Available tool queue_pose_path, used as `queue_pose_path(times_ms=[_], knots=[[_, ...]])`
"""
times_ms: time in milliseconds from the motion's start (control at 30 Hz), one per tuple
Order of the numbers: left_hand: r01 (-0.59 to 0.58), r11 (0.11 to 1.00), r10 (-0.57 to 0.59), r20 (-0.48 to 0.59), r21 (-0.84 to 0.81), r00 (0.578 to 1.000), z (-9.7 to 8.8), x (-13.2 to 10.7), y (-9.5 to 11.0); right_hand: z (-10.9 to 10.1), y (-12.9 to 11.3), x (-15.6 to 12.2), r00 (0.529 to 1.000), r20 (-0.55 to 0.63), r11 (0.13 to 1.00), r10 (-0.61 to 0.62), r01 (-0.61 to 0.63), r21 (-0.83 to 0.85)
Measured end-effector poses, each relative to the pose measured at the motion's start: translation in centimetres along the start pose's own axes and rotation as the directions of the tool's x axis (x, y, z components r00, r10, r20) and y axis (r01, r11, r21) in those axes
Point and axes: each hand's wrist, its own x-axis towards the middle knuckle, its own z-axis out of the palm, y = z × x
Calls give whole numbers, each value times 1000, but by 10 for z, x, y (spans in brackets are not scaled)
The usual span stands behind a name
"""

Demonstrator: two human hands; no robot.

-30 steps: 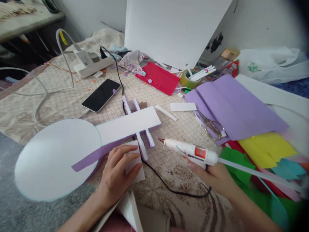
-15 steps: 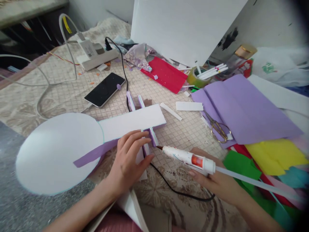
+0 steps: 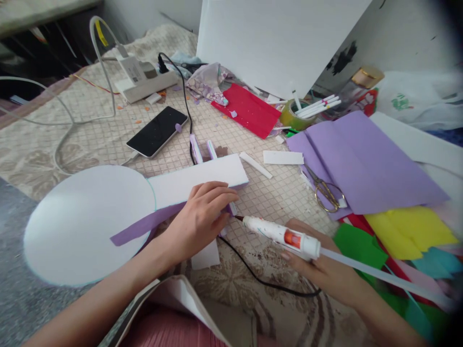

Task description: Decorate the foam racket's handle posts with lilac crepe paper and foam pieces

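A white hot glue gun (image 3: 269,232) is gripped in my right hand (image 3: 321,270), its dark nozzle pointing left. A long translucent glue stick (image 3: 379,273) sticks out of its back. The nozzle tip is at the end of a purple-edged white strip (image 3: 232,209). My left hand (image 3: 204,214) closes its bent fingers and thumb around that strip, hiding most of it. Under my left fingers runs the white handle-shaped board (image 3: 191,180), joined to a large white oval board (image 3: 90,226). A loose purple paper band (image 3: 144,225) lies across the oval.
A phone (image 3: 158,132) and a power strip (image 3: 144,87) with cables lie behind. Gold-handled scissors (image 3: 327,195) rest beside purple sheets (image 3: 365,164). Red paper (image 3: 246,111), a tape roll (image 3: 296,118) holding pens, and coloured scraps (image 3: 408,231) surround the work. The gun's black cord (image 3: 253,277) crosses the cloth.
My left hand has shifted right and slightly up, its fingers now covering the strip near the nozzle. The glue gun has barely moved in my right hand.
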Motion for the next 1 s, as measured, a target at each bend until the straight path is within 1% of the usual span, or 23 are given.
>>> queue_pose_path(times_ms=[167, 500, 733, 1000], knots=[[23, 1000, -23, 17, -4, 1000, 2, -3, -2, 1, 0, 1, 1000, 6, 999, 4, -3, -33], [27, 1000, -27, -7, 0, 1000, 4, -4, -3, 1, -4, 3, 1000, 8, 998, -8, 9, -58], [28, 1000, -28, -13, -7, 1000, 5, -5, -4, 0, -10, 2, 1000, 13, 994, -13, 15, -112], [45, 998, -46, -15, -31, 999, 5, -6, -5, 2, -16, 1, 999, -16, 996, 36, -37, -75]])
